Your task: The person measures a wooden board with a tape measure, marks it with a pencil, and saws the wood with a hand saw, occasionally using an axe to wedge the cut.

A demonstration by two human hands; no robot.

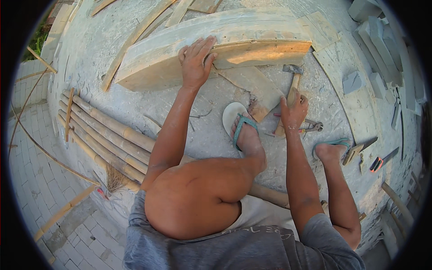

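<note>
A long wooden box-like form (261,53), dusty and pale on top with a browner near side, lies across the ground in front of me. My left hand (196,63) rests flat on its near upper edge, fingers stretched out over the top. In my right hand (294,109) is a hammer (295,83), gripped by its wooden handle with the metal head pointing away from me. Just beneath that hand, a pair of pincers (313,126) lies on the ground, partly hidden. A flat board (252,83) sits between the form and my sandalled foot.
Several bamboo poles (114,130) lie at my left and run under my leg. Grey blocks (380,49) are piled at the far right. A saw-like tool with an orange-and-black handle (376,164) is at the right. Loose wood strips (130,49) lie beyond the form.
</note>
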